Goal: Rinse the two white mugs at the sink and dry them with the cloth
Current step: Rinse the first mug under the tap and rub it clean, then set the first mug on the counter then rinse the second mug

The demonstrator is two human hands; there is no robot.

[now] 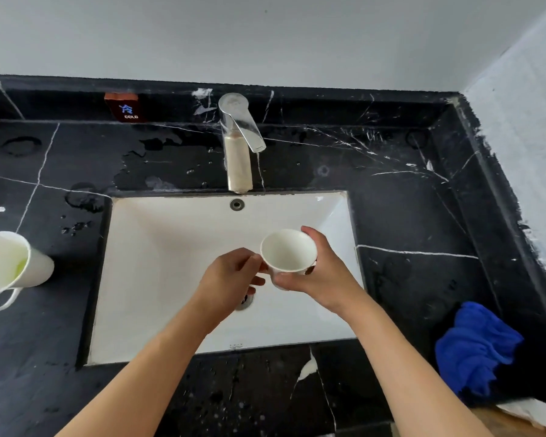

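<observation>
White ceramic mug (288,252) is gripped by right hand (320,269) over white rectangular sink (158,247); left hand (230,275) pinches its handle side.

Both bare forearms reach forward; the right hand (320,272) cups the white mug (289,253), the left hand (230,275) pinches its side.

desk (407,200): black marble, white veins, wet patches, fills mid-frame | sign (125,107): small, reads "COLD", upper left against backsplash | wall (265,36): pale grey, top of frame and right edge
</observation>
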